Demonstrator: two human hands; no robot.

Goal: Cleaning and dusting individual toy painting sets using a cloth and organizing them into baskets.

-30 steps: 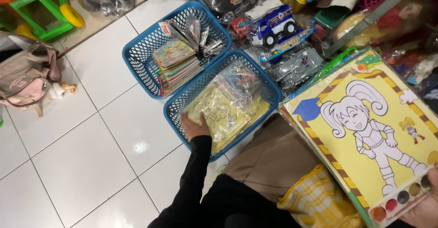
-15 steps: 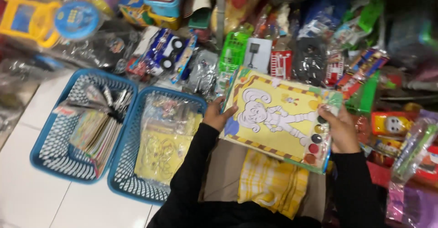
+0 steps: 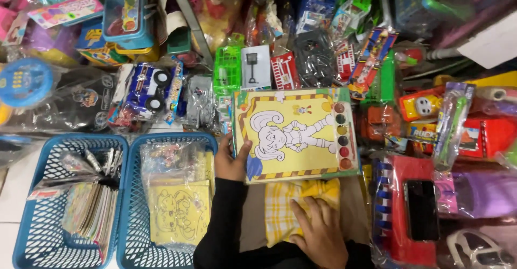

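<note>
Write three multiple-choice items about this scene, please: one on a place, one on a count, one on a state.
1. Where does the right hand rest?
A. on the yellow checked cloth
B. in a basket
C. on the toy truck

2. How many blue plastic baskets stand on the floor?
A. one
B. two
C. four

3. How is the painting board held?
A. by both hands
B. by the left hand alone
C. by no hand

Answers:
1 A: the palm lies flat on the cloth, on the lap.
2 B: two baskets stand side by side.
3 B: only the left hand grips the board's edge, thumb on its face.
</note>
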